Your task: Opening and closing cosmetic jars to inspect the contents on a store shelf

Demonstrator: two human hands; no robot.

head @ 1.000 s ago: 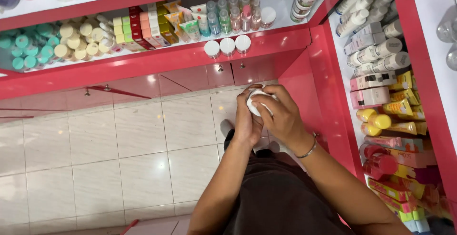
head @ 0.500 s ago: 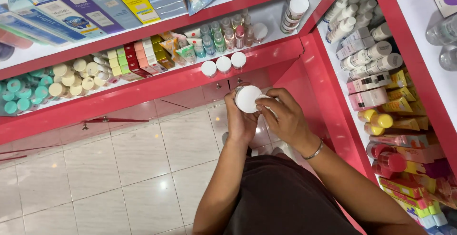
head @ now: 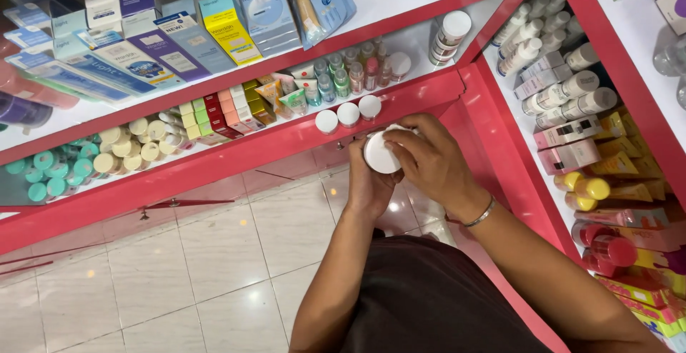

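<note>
I hold a round white jar (head: 381, 155) with both hands in front of the red shelf edge. My left hand (head: 366, 183) cups it from below and behind. My right hand (head: 429, 161) wraps over its right side, fingers across the lid rim; a thin bracelet sits on that wrist. Just beyond the jar, three matching white-lidded jars (head: 348, 115) stand in a row at the front of the lower shelf.
Red shelving (head: 236, 146) runs along the back and turns down the right side. It carries small bottles (head: 343, 74), coloured boxes (head: 221, 110), teal and cream caps (head: 86, 156), and white tubes and yellow bottles (head: 572, 103) at right. Pale floor tiles (head: 214, 253) lie below.
The view tilted up, showing more of the upper shelf. My hands lifted the jar towards the shelf edge, and my right hand closed further over its side.
</note>
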